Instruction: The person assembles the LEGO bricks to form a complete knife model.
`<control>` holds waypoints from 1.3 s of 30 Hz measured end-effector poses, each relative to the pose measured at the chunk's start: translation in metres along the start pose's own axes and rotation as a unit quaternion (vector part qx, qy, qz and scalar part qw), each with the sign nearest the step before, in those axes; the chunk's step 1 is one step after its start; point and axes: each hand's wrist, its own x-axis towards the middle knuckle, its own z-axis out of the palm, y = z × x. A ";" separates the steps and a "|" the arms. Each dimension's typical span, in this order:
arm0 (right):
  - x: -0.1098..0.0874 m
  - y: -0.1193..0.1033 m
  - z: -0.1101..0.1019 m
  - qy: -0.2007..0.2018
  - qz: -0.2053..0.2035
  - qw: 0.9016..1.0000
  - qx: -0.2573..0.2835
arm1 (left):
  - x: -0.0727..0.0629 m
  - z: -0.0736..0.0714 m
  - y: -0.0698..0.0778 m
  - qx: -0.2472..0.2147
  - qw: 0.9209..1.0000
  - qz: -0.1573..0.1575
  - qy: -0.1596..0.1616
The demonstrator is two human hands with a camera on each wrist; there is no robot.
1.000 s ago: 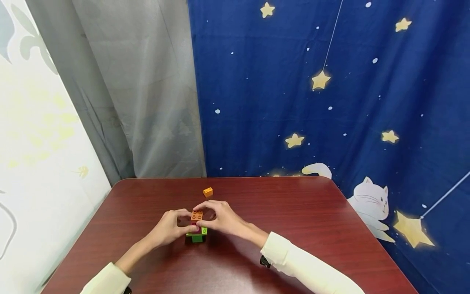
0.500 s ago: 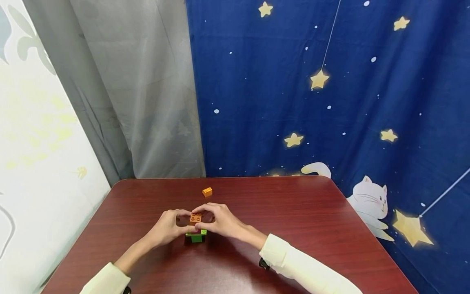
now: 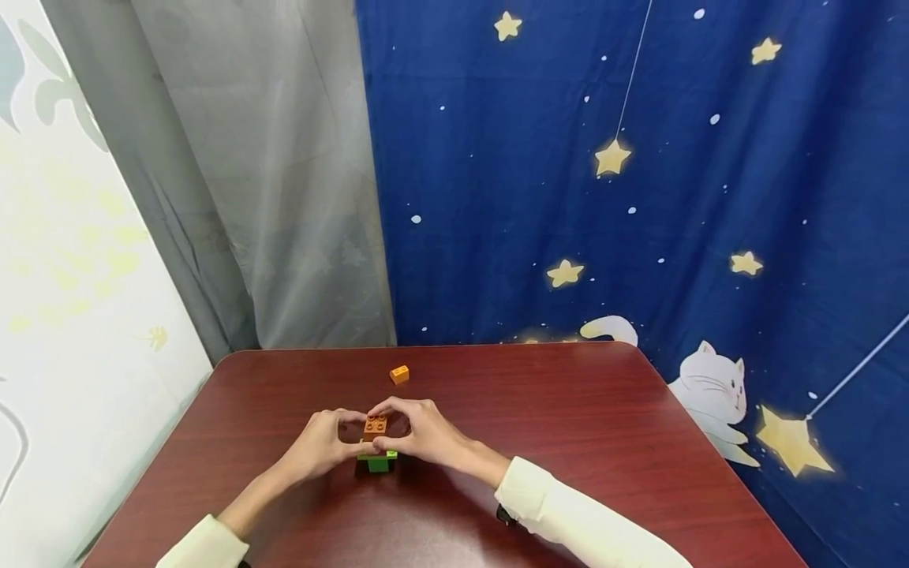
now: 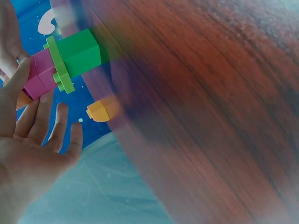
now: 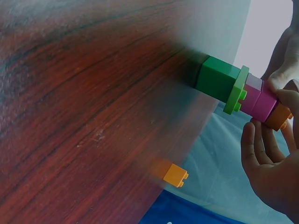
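A small tower of building bricks stands on the table, held between both hands. From the bottom it has a green brick point(image 4: 80, 52), a lime plate point(image 4: 60, 65) wider than the brick, two magenta bricks point(image 5: 262, 105) and an orange brick point(image 3: 375, 424) on top. My left hand point(image 3: 319, 446) pinches the magenta part from the left, thumb on the near side. From the right, my right hand point(image 3: 429, 432) pinches around the orange brick with thumb and index finger. Its other fingers lie beside the tower in the right wrist view. Both thumbs hide much of the magenta in the head view.
A yellow-orange brick point(image 3: 400, 375) lies alone on the dark red wooden table point(image 3: 540, 410), farther back than the tower. Behind the table's far edge hang a grey curtain point(image 3: 298, 197) and a blue starry one point(image 3: 483, 197).
The orange brick has come down slightly toward the lime plate, with the right hand lowering along with it. Magenta that showed beneath it is now covered. The left hand keeps its grip.
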 end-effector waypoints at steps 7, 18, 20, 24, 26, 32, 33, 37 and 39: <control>-0.002 -0.001 0.003 0.013 -0.015 1.000 0.018 | -0.001 0.000 -0.001 0.020 1.000 0.014 0.006; -0.002 -0.003 0.006 0.021 0.016 0.998 0.051 | -0.001 0.003 -0.004 0.032 0.999 0.021 0.019; -0.002 -0.003 0.007 0.022 0.021 0.998 0.054 | -0.001 0.002 -0.004 0.031 0.999 0.023 0.018; -0.003 -0.003 0.009 0.026 0.016 0.998 0.049 | 0.000 0.001 -0.004 0.022 1.000 0.016 0.012; -0.003 -0.003 0.010 0.031 0.010 0.998 0.048 | 0.000 0.001 -0.004 0.014 1.000 0.011 0.009; -0.002 -0.001 0.011 0.052 -0.004 0.998 0.043 | 0.001 0.002 -0.004 -0.016 1.000 0.009 -0.005; -0.001 0.000 0.011 0.052 -0.003 0.997 0.048 | 0.001 0.002 -0.004 -0.020 1.000 0.010 -0.008; 0.001 0.003 0.010 0.050 0.002 0.998 0.050 | 0.001 0.002 -0.005 -0.026 1.000 0.006 -0.012; 0.001 0.004 0.011 0.050 0.003 0.998 0.042 | 0.000 0.001 -0.006 -0.027 1.000 0.003 -0.012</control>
